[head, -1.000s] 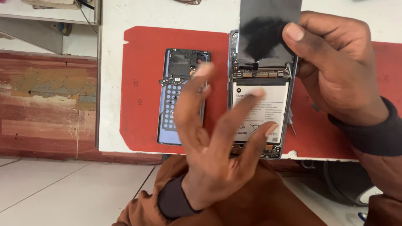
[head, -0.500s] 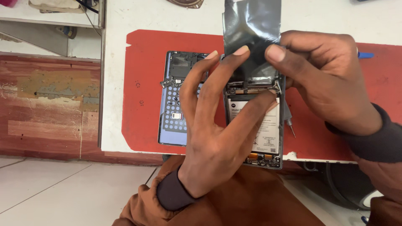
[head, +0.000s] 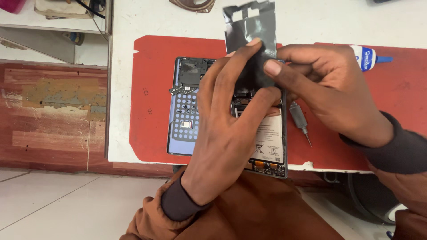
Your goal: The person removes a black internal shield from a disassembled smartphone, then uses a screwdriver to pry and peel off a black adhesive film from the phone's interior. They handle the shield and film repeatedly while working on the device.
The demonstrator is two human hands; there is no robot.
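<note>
An opened phone body [head: 269, 146] with its battery showing lies on a red mat [head: 153, 89]. Over its upper end a dark grey foil sheet [head: 249, 24] stands up from the phone. My left hand [head: 227, 129] lies across the phone, fingertips on the sheet's lower part. My right hand [head: 324, 93] pinches the same sheet from the right with thumb and fingers. To the left of the phone lies a blue-grey back cover [head: 184, 106], inner side up.
A small screwdriver [head: 300, 121] lies on the mat under my right hand. A white glue tube with a blue tip [head: 369, 57] lies at the right. The white table edge [head: 120, 155] runs along the front; a red-brown wall panel is at the left.
My left hand moved up from the phone's lower half onto the sheet. The sheet has been brought lower over the phone's top, with both hands closing on it.
</note>
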